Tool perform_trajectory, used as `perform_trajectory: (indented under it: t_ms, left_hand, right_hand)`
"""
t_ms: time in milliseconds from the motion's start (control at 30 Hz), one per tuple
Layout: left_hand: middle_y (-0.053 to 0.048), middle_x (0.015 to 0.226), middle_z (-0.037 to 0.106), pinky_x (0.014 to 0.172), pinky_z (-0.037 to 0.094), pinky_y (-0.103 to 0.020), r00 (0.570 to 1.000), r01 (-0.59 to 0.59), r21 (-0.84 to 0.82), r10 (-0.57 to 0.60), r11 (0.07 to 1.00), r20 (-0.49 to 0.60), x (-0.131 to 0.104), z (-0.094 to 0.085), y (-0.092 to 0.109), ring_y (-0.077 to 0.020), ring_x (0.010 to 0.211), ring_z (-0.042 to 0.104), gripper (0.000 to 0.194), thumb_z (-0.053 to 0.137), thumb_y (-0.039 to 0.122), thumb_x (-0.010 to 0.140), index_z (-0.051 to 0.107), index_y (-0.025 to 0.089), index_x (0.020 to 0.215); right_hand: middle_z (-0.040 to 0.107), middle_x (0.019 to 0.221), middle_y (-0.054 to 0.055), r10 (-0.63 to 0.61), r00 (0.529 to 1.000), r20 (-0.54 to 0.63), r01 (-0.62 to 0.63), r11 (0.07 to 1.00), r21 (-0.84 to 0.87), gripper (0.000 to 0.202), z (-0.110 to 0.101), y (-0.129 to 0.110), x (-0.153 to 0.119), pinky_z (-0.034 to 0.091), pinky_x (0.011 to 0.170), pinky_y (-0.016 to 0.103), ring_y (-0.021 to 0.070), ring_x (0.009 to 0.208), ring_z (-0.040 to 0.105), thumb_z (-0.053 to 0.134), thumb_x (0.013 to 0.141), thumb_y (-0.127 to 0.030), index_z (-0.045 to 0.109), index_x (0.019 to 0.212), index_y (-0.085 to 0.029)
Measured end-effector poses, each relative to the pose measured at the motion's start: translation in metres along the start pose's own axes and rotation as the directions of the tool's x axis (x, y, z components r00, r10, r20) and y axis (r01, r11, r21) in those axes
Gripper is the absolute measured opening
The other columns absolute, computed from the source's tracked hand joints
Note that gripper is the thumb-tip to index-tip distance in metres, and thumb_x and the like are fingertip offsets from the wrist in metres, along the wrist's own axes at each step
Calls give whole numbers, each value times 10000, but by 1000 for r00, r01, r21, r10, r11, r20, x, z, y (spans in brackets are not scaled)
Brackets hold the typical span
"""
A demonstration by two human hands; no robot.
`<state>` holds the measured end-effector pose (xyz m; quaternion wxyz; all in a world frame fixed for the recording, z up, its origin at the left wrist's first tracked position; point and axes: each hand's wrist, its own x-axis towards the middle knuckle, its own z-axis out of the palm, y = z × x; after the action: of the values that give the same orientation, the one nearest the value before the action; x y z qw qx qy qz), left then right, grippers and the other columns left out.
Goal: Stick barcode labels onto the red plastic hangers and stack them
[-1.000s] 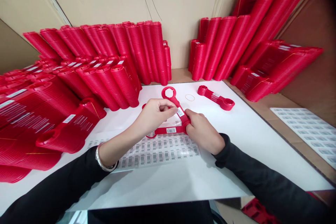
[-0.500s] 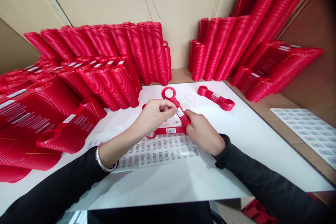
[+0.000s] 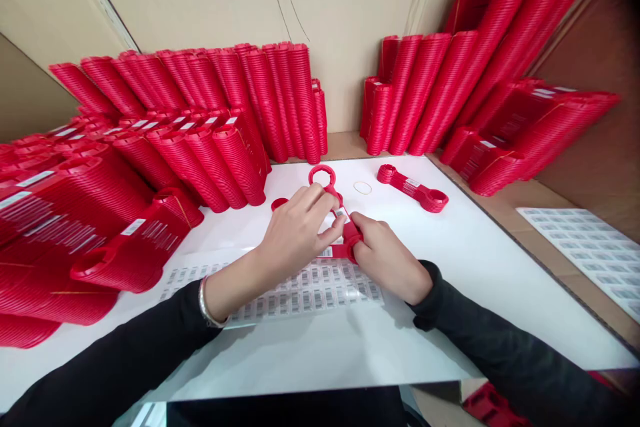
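My right hand point(image 3: 387, 259) is closed around the near ring end of a red plastic ring wrench point(image 3: 351, 229), which slants away from me with its far ring point(image 3: 322, 175) showing. On its handle is a small white barcode label point(image 3: 341, 214). My left hand point(image 3: 297, 230) is over that label, thumb and forefinger apart, fingertips at the handle. Another red wrench with a barcode label point(image 3: 325, 252) lies crosswise below, partly hidden by my left hand. Beneath the hands is a clear sheet of barcode labels point(image 3: 300, 293).
Tall stacks of red wrenches point(image 3: 240, 100) crowd the left and back, with more stacks point(image 3: 430, 93) at back right. A short bundle of wrenches point(image 3: 413, 188) and a rubber band point(image 3: 363, 187) lie on the white tabletop point(image 3: 450, 267). Another label sheet point(image 3: 585, 253) lies at right.
My left hand has opened from a pinch beside the label and spread over the handle, now covering more of the lower wrench. My right hand keeps its hold, almost still.
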<state>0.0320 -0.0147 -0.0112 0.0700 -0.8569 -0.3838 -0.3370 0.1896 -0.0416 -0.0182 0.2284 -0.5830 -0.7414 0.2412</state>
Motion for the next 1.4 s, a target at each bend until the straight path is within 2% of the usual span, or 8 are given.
perform_trajectory:
  t_ms: [133, 333, 633, 800, 967, 1167, 1267, 1400]
  left_hand:
    - [-66, 879, 553, 530, 385, -240, 992, -71, 197, 89, 978, -87, -1, 2, 1, -170, 781, 535, 191, 473, 328, 848, 545, 154, 881]
    - [-103, 971, 504, 605, 468, -267, 977, -21, 188, 60, 982, -205, 8, -4, -9, -200, 860, 551, 305, 542, 391, 814, 491, 128, 959]
    - [-63, 1033, 451, 696, 475, -259, 973, 60, -360, -135, 931, -188, 14, -11, -22, -128, 843, 531, 156, 462, 156, 863, 497, 183, 1013]
    - [-46, 996, 468, 711, 453, -273, 972, 122, -525, -209, 842, -108, 13, -13, -22, -122, 812, 526, 239, 409, 51, 804, 471, 189, 989]
    - [-23, 804, 542, 718, 398, -299, 997, 55, -267, -40, 962, 58, 13, -14, -18, -157, 789, 496, 134, 437, 64, 761, 516, 164, 802]
    - [-36, 803, 629, 654, 408, -293, 883, 84, -91, -32, 992, 469, 5, 2, -17, -166, 722, 563, 192, 421, 214, 875, 600, 165, 827]
    - [-73, 1056, 608, 723, 446, -296, 859, 93, -178, 12, 980, 511, 0, 9, -18, -196, 915, 578, 189, 465, 138, 834, 608, 166, 954]
    - [-71, 983, 630, 746, 455, -297, 838, 93, -283, 79, 955, 540, -2, 15, -17, -186, 897, 581, 189, 449, 142, 849, 635, 153, 876]
  right_hand:
    - [541, 662, 21, -30, 1000, -9, 30, 999, 41, 166, 1, -3, -2, 293, 539, 237, 141, 572, 445, 336, 685, -45, 365, 723, -204]
    - [565, 688, 35, -35, 999, 18, 34, 999, 34, 189, 3, -8, -7, 281, 543, 248, 146, 588, 474, 343, 672, -25, 374, 739, -198]
    - [616, 779, 57, -29, 999, 13, 28, 999, 39, 207, -1, -5, -5, 330, 582, 248, 162, 662, 533, 352, 667, -26, 422, 766, -194]
    - [627, 819, 58, -18, 1000, -1, 18, 999, 48, 220, -8, 6, 1, 353, 606, 249, 173, 714, 556, 357, 661, -31, 447, 777, -195]
    - [626, 818, 59, -4, 999, -40, 5, 1000, 11, 219, -15, 14, 6, 358, 622, 249, 175, 731, 555, 359, 646, -32, 451, 762, -193]
    - [594, 725, 50, 84, 992, 92, -73, 991, -109, 168, -7, 10, 5, 329, 554, 240, 154, 618, 520, 366, 661, -40, 414, 713, -193]
    - [588, 722, 55, 122, 985, 124, -102, 983, -153, 144, -3, 9, 4, 314, 524, 233, 147, 589, 497, 375, 679, -59, 421, 719, -189]
    - [593, 729, 61, 109, 984, 140, -87, 984, -156, 138, -2, 10, 4, 316, 529, 229, 144, 591, 488, 376, 694, -74, 448, 739, -183]
